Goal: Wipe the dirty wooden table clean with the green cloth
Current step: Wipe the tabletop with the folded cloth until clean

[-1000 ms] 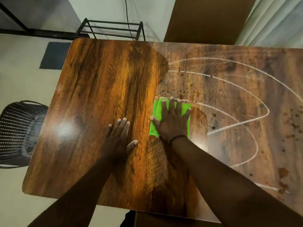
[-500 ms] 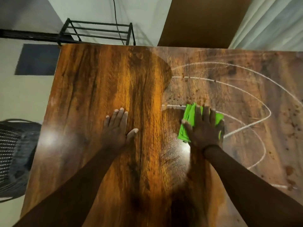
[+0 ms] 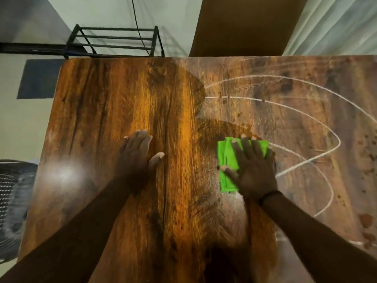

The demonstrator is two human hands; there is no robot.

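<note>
A folded green cloth (image 3: pixel 227 160) lies on the wooden table (image 3: pixel 106 111), right of the middle. My right hand (image 3: pixel 252 170) presses flat on the cloth with spread, straight fingers and covers most of it. My left hand (image 3: pixel 135 158) rests flat on the bare wood to the left, fingers straight, thumb out. The left half of the table looks dark and clean. The right half is dull, with white chalk-like curved lines (image 3: pixel 306 111) and brown spots (image 3: pixel 366 220).
A black metal rack (image 3: pixel 116 40) stands beyond the table's far edge. A dark mesh chair (image 3: pixel 12 203) sits off the left edge. A brown panel (image 3: pixel 244 25) and pale curtains (image 3: pixel 336 25) are behind the table on the right.
My right hand has slid the green cloth from the table's middle toward the right, widening the wiped dark patch. My left hand stays flat in the same spot.
</note>
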